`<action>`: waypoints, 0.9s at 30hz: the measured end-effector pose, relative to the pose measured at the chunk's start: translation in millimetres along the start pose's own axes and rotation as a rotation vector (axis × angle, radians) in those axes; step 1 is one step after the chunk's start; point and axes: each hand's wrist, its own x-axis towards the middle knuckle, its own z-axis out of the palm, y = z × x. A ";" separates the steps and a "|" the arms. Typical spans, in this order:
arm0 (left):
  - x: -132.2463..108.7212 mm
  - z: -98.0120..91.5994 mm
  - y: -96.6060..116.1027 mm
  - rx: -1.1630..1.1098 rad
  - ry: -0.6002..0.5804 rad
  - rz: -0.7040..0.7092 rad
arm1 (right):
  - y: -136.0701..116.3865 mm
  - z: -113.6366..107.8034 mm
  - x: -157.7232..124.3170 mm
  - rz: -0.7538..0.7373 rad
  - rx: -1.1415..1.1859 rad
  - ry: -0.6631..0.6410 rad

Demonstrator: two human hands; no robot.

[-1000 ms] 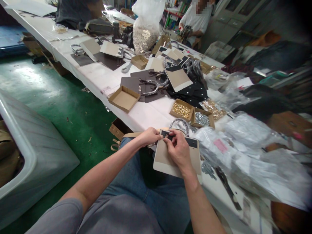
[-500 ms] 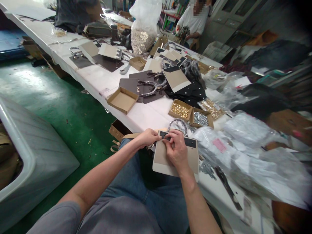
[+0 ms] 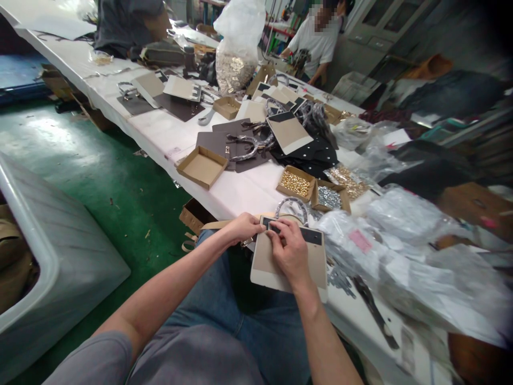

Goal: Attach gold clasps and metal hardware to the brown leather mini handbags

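Observation:
A beige bag panel [image 3: 264, 260] with a dark strip along its top lies tilted at the table's near edge, above my lap. My left hand [image 3: 245, 227] pinches its upper left corner. Bent over the dark strip, my right hand [image 3: 289, 246] has thumb and forefinger drawn together at the strip's left part; whatever small thing sits between them is hidden. A plastic-wrapped handle loop [image 3: 292, 202] rises behind the panel's top edge. Below my left hand, a small metal clasp [image 3: 247, 241] hangs beside the panel.
Beyond the panel stand a box of gold hardware [image 3: 295, 183] and a box of silver hardware [image 3: 329, 197]. An open cardboard tray [image 3: 201, 167] lies farther left. Plastic bags [image 3: 385, 251] crowd the right. A grey bin [image 3: 72, 256] stands left. A person [image 3: 316, 40] works at the back.
My right fingers have shifted slightly over the dark strip, while my left hand keeps its place on the corner. The person at the back has lowered an arm.

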 end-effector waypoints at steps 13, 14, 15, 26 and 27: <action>-0.2 -0.2 3.0 -0.005 0.002 -0.031 | 0.3 -4.3 4.2 0.040 0.064 0.013; 0.7 0.1 0.6 -0.024 -0.004 -0.039 | -0.3 -5.4 5.2 0.049 0.062 0.004; 1.5 0.5 -1.7 -0.047 -0.011 -0.047 | -0.9 -6.3 5.9 0.055 0.064 -0.004; 1.3 3.4 1.7 -0.150 -0.030 -0.111 | 1.7 -17.4 16.5 0.111 0.132 -0.108; 1.9 3.1 2.1 -0.141 -0.033 -0.114 | 2.0 -20.0 17.8 0.109 0.138 -0.128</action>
